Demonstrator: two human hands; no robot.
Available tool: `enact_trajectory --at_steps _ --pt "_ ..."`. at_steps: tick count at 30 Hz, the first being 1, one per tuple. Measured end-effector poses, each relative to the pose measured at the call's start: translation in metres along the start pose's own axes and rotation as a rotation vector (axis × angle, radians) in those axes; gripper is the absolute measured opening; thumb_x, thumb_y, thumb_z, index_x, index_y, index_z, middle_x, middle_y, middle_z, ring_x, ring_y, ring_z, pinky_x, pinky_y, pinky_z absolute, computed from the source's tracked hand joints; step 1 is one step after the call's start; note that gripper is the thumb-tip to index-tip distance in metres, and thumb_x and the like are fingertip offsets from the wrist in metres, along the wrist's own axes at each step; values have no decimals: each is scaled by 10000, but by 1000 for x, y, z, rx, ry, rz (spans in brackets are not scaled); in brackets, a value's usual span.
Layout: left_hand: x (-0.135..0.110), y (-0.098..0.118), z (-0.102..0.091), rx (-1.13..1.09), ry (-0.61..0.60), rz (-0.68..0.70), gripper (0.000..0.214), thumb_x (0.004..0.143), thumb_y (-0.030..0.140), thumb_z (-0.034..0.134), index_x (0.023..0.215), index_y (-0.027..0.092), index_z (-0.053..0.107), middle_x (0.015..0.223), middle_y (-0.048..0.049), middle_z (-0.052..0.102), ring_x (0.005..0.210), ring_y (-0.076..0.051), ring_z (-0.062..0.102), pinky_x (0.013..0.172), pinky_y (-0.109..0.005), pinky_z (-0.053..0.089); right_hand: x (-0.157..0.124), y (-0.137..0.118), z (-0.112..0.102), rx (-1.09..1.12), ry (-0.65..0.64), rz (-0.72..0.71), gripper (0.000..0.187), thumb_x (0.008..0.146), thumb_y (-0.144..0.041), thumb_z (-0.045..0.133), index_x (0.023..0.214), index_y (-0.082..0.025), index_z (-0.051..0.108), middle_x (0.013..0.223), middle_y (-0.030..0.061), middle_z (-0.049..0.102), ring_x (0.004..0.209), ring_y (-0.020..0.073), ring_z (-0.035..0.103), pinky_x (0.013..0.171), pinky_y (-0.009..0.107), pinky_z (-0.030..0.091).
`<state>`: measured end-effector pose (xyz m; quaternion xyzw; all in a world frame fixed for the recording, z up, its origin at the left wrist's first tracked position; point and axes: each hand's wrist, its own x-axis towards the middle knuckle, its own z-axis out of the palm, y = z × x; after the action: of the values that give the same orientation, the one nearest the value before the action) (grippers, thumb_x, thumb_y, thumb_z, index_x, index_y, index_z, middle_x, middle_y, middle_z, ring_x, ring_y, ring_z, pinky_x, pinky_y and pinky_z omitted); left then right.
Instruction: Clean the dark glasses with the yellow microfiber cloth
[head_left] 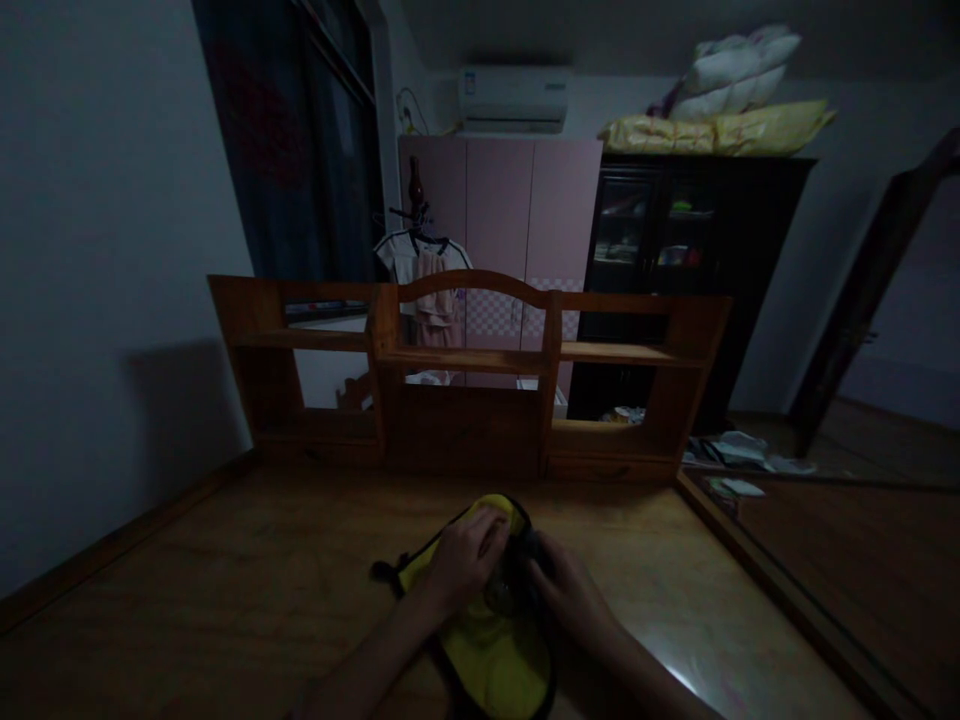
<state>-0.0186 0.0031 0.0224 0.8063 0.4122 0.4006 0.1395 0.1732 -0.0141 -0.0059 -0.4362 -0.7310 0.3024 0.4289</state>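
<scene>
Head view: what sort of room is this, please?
Most likely a bedroom in a home, dimly lit. A pink wardrobe stands at the back, folded bedding is piled on a dark cabinet, and clothes hang nearby.

Head view, forward and down, near

Pretty murky on my feed, the whole room is dim and the colours look washed out. What light there is seems to come from the right: there's a pale sheen on the counter (701,675) down in that corner. The shelf (465,400) throws a soft shadow on the left wall (176,390). The cabinet (750,260) is nearly black. My left hand (469,560) and right hand (570,592) look soft and grainy. The wide lens bends the edges, so the door frame (862,300) leans hard.
</scene>
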Motion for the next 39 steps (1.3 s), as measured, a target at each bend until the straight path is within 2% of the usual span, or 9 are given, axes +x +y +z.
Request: enact_trajectory --at_steps 4,8,12,19,24,26,29,34,39 --pt "0 1 -3 28 -117 49 334 967 472 435 1142 238 595 1159 -70 571 1015 -224 600 907 -347 479 3 4 -1 94 19 19 258 887 -283 549 1102 -189 656 1025 76 717 963 265 648 882 393 507" --pt "1 -6 -4 -28 -267 103 714 744 620 693 1302 238 464 1280 -96 529 1124 -284 562 978 -407 459 7 12 1 247 22 42 307 869 -303 572 1144 -191 650 1082 74 716 1024 283 641 926 425 500" --pt "-1 -11 -5 -61 -297 125 904 623 596 801 1345 236 394 1338 -111 517 1219 -305 505 1042 -431 415 10 19 3 321 8 92 330 834 -326 598 1121 -175 664 1076 77 723 1005 294 652 907 437 512" --pt "-3 -3 -9 -98 -327 99 889 621 531 825 1344 265 381 1332 -84 522 1203 -288 521 1032 -422 425 14 20 -9 457 -114 227 453 684 -153 585 1129 -166 664 1103 61 716 1051 288 630 938 411 488" --pt "-3 -1 -7 -67 -284 102 835 630 492 830 1314 261 411 1308 -80 544 1178 -294 537 1009 -424 435 14 7 -18 423 -204 173 437 731 -146 554 1156 -166 652 1152 54 692 1086 268 607 957 384 461" --pt "-3 -2 -5 -58 -277 102 817 633 475 830 1307 265 418 1289 -70 560 1159 -291 550 989 -418 446 12 -2 -21 374 -180 114 362 796 -181 530 1136 -179 654 1121 47 697 1061 251 615 934 365 466" --pt "-3 -3 -3 -52 -271 113 813 637 468 826 1308 263 414 1273 -65 572 1142 -288 560 983 -415 447 10 -13 -27 205 -66 44 257 876 -236 493 1061 -201 668 986 30 717 936 216 644 822 316 489" --pt "-2 -1 -4 -32 -274 121 786 656 474 811 1305 270 416 1260 -66 580 1117 -287 573 959 -415 457 13 -8 -38 75 59 32 208 895 -319 534 967 -181 672 671 -3 644 634 162 618 568 237 454" --pt "-2 1 -4 -14 -279 120 802 650 495 808 1309 261 414 1257 -75 578 1117 -297 569 961 -423 456 17 4 -34 160 54 24 230 865 -384 605 918 -172 676 728 16 663 661 158 621 583 235 466"
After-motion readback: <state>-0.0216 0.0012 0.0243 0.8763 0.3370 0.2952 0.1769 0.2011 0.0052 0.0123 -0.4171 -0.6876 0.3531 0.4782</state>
